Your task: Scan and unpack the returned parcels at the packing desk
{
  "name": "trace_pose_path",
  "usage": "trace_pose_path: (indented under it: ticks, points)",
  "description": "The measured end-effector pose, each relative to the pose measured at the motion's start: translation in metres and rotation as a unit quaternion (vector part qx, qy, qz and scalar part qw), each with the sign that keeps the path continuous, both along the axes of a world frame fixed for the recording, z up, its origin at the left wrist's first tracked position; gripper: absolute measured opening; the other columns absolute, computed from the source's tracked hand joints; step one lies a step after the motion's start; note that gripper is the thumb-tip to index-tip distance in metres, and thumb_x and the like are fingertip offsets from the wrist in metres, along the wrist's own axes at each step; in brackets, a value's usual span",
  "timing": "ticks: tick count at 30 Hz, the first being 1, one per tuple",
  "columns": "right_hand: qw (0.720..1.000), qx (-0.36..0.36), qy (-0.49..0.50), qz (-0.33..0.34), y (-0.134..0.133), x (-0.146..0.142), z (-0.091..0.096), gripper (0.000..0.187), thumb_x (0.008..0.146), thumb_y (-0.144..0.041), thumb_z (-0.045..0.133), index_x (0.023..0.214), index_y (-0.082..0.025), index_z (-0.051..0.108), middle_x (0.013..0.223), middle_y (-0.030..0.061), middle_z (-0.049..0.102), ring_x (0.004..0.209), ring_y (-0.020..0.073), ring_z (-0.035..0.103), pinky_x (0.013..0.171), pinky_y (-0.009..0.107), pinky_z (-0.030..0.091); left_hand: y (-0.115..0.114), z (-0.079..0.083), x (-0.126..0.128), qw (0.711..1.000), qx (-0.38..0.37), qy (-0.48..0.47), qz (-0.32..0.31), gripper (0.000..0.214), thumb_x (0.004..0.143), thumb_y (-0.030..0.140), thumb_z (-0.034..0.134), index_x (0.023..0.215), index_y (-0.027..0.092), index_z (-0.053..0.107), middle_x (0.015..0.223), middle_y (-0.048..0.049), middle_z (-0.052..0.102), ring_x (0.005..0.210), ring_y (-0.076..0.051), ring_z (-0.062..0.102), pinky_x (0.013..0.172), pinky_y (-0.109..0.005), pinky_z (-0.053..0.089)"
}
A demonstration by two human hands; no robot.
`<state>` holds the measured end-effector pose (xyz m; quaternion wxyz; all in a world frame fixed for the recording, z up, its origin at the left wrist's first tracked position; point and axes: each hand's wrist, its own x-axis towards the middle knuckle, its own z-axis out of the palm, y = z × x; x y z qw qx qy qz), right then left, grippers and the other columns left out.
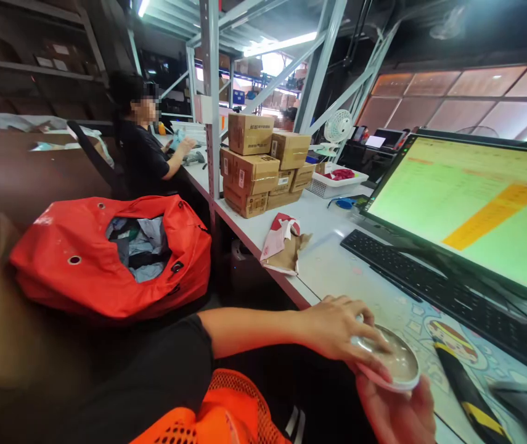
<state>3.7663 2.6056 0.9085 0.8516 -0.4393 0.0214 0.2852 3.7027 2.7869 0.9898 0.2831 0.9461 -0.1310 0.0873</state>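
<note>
My left hand reaches across from the left and rests its curled fingers on top of a small round compact-like case with a pale lid and pink underside. My right hand cups the case from below, palm up, at the front edge of the white desk. Both hands grip the case just above the desk mat.
A black keyboard and a monitor with a green spreadsheet stand to the right. Crumpled paper packaging, stacked cardboard boxes, a white tray and a fan lie further back. A red bag sits left; another person works beyond.
</note>
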Motion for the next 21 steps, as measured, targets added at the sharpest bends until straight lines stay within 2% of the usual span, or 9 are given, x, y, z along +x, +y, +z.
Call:
trace_pose_path:
  ticks: [4,6,8,12,14,16,19,21]
  points:
    - [1.000,-0.013,-0.011,0.011,-0.011,0.002,-0.017,0.066,0.072,-0.077,0.077,0.125,-0.037,0.075,0.147,0.0082,0.063,0.100,0.0294,0.073,0.062,0.038,0.065,-0.001,0.004,-0.010,0.999,-0.038,0.024,-0.022,0.047,0.102,0.061,0.055,0.137,0.035,0.071,0.131,-0.0056,0.052,0.134,-0.024,0.052,0.121,-0.041,0.037]
    - [0.999,-0.016,-0.028,0.026,-0.015,0.003,-0.021,0.063,0.076,-0.077,0.074,0.125,-0.039,0.074,0.144,0.0085,0.065,0.102,0.0315,0.073,0.062,0.040,0.066,0.001,0.007,-0.012,0.997,-0.049,0.032,-0.043,0.047,0.103,0.060,0.054,0.137,0.033,0.071,0.133,-0.0064,0.050,0.138,-0.024,0.050,0.122,-0.040,0.036]
    - [0.999,-0.014,-0.033,0.026,-0.016,0.002,-0.023,0.059,0.076,-0.075,0.075,0.121,-0.038,0.076,0.137,0.0086,0.069,0.097,0.0308,0.074,0.060,0.040,0.066,0.003,0.009,-0.014,0.996,-0.053,0.036,-0.058,0.045,0.101,0.056,0.058,0.138,0.032,0.070,0.135,-0.0070,0.048,0.142,-0.025,0.047,0.122,-0.041,0.036]
    - [1.000,-0.012,-0.012,0.017,-0.012,-0.008,-0.022,0.052,0.074,-0.072,0.079,0.110,-0.036,0.078,0.117,0.0073,0.077,0.085,0.0293,0.076,0.056,0.039,0.065,0.005,0.011,-0.014,0.995,-0.047,0.060,-0.061,0.056,0.094,0.056,0.069,0.144,0.032,0.065,0.142,-0.0086,0.043,0.145,-0.030,0.044,0.121,-0.047,0.039]
    - [1.000,-0.014,-0.018,0.015,-0.011,-0.011,-0.025,0.052,0.075,-0.072,0.078,0.113,-0.036,0.078,0.112,0.0073,0.078,0.084,0.0299,0.076,0.055,0.039,0.066,0.004,0.010,-0.015,0.995,-0.041,0.069,-0.053,0.056,0.092,0.056,0.071,0.143,0.034,0.065,0.143,-0.0082,0.042,0.145,-0.031,0.045,0.121,-0.051,0.037]
    - [1.000,-0.016,-0.025,0.010,-0.013,-0.011,-0.031,0.055,0.077,-0.074,0.075,0.117,-0.036,0.077,0.116,0.0083,0.077,0.085,0.0306,0.076,0.054,0.040,0.066,0.002,0.010,-0.015,0.995,-0.051,0.067,-0.050,0.053,0.091,0.054,0.073,0.140,0.035,0.065,0.143,-0.0073,0.043,0.146,-0.031,0.044,0.123,-0.053,0.035]
    - [0.999,-0.033,-0.023,0.021,-0.022,-0.003,-0.042,0.059,0.079,-0.076,0.070,0.125,-0.038,0.075,0.130,0.0088,0.073,0.097,0.0344,0.075,0.061,0.047,0.068,0.000,0.007,-0.016,0.990,-0.121,0.064,-0.036,0.063,0.084,0.057,0.080,0.140,0.033,0.063,0.145,-0.0091,0.043,0.144,-0.033,0.047,0.122,-0.053,0.036]
    - [0.997,-0.063,-0.011,0.046,-0.027,0.003,-0.046,0.060,0.076,-0.078,0.068,0.120,-0.038,0.077,0.130,0.0101,0.073,0.106,0.0399,0.073,0.071,0.057,0.068,-0.001,0.006,-0.016,0.982,-0.181,0.048,-0.020,0.070,0.078,0.060,0.083,0.137,0.029,0.062,0.144,-0.0116,0.047,0.140,-0.034,0.050,0.120,-0.052,0.040]
